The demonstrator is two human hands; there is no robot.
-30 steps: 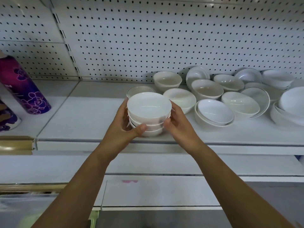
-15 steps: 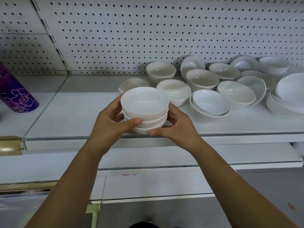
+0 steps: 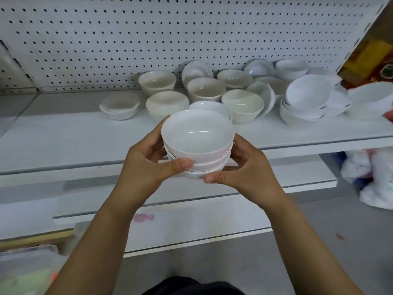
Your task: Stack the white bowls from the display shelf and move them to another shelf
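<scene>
Pegboard shelf [image 3: 63,135] behind; left hand [image 3: 148,165], right hand [image 3: 244,169] grip bowl stack [image 3: 197,143], fingers [image 3: 182,165] curled round.

Bare arms, dark cloth at the near edge

From my remote seat I see the left hand [image 3: 148,165] and right hand [image 3: 244,169] uncovered, and the left forearm [image 3: 102,231] and right forearm [image 3: 297,231] sleeveless. The left thumbnail [image 3: 187,165] is cut short. Between the arms, nearest me, lies a black soft cloth garment [image 3: 191,286]; I cannot tell its kind.
</scene>
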